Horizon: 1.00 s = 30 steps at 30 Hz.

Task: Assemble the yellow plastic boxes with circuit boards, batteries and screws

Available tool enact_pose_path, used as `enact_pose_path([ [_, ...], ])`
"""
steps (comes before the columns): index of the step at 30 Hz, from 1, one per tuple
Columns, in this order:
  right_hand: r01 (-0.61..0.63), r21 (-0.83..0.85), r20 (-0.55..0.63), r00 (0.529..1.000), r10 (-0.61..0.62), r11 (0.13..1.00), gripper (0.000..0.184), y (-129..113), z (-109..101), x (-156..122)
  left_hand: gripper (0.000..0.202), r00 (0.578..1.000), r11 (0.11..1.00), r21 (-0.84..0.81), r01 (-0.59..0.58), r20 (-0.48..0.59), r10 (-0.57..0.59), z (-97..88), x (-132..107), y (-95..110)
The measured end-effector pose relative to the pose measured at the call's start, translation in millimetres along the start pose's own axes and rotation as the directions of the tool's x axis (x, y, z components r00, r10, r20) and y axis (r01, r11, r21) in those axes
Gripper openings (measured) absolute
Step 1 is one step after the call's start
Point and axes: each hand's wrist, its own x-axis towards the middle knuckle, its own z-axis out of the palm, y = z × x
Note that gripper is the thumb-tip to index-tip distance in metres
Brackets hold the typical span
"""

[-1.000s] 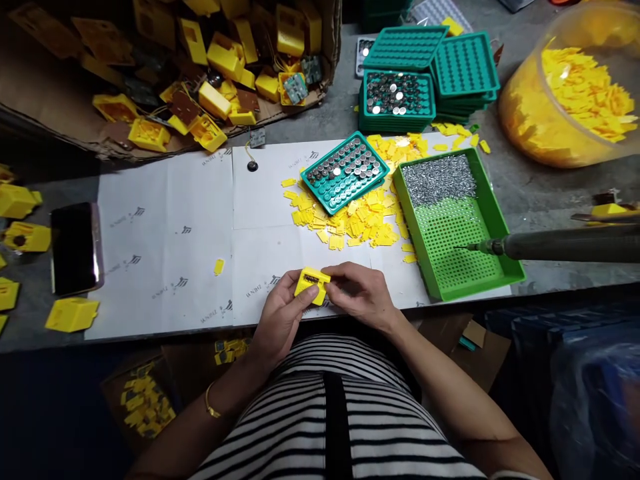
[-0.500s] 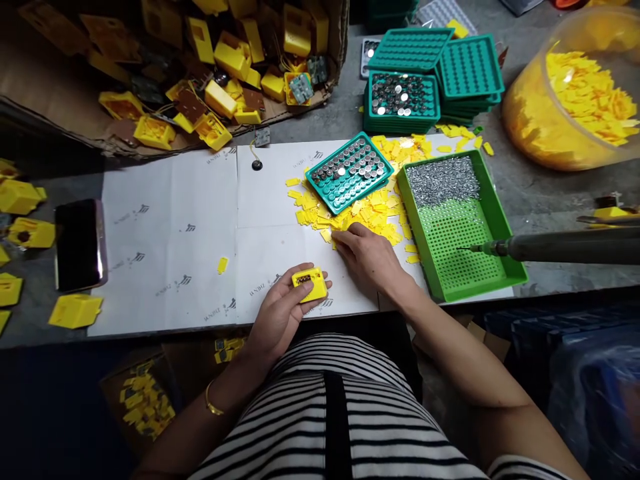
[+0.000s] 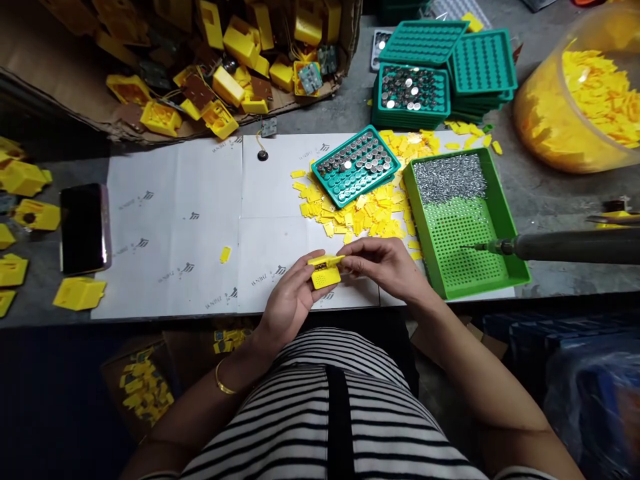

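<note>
My left hand (image 3: pixel 289 301) is wrapped round a small yellow plastic box (image 3: pixel 325 275) near the front edge of the white paper sheet (image 3: pixel 190 227). My right hand (image 3: pixel 385 265) pinches a thin flat yellow cover piece (image 3: pixel 331 260) and holds it against the top of the box. Just beyond my hands lies a heap of flat yellow pieces (image 3: pixel 367 213). On that heap rests a teal tray of button cells (image 3: pixel 356 165).
A green tray of small metal screws (image 3: pixel 463 217) sits right of the heap, with an electric screwdriver (image 3: pixel 565 245) lying across its near corner. Stacked teal trays (image 3: pixel 440 73), a tub of yellow pieces (image 3: pixel 585 93), a cardboard box of yellow housings (image 3: pixel 210 60) and a phone (image 3: pixel 84 228) surround the sheet.
My right hand left the box, reached into the yellow heap, and came back to the box with a flat yellow piece pinched in it. My left hand kept hold of the box.
</note>
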Motion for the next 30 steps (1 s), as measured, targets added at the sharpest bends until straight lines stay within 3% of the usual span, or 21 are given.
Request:
enact_pose_path([
  [7,0.012,-0.188,-0.124,0.992,-0.036,0.982,0.011,4,17,-9,0.028,0.999,1.0,0.003,-0.005,0.045,0.005,2.4,2,-6],
  [12,0.022,-0.356,-0.16,0.984,-0.084,0.934,0.007,1,26,-12,0.029,0.998,0.994,0.086,-0.066,0.021,0.064,2.5,1,-13],
  [18,0.062,-0.337,-0.231,0.962,-0.147,0.939,0.007,8,29,-16,0.029,0.994,0.985,0.133,-0.108,0.004,0.108,5.3,2,-15],
  [25,0.155,-0.545,-0.172,0.941,-0.291,0.824,0.008,13,30,-18,0.03,0.994,0.977,0.184,-0.104,-0.021,0.11,5.4,4,-20],
  [27,0.252,-0.559,-0.173,0.896,-0.409,0.79,0.01,14,26,-28,0.028,0.998,0.987,0.151,-0.057,0.002,0.057,5.6,5,-21],
  [29,0.348,-0.56,-0.259,0.788,-0.558,0.752,0.018,14,14,-47,0.028,1.0,0.994,0.111,0.02,0.008,-0.021,6.8,6,-21],
  [30,0.366,-0.564,-0.36,0.698,-0.619,0.74,0.021,14,4,-60,0.028,0.998,0.994,0.09,0.06,0.01,-0.062,7.9,7,-20],
])
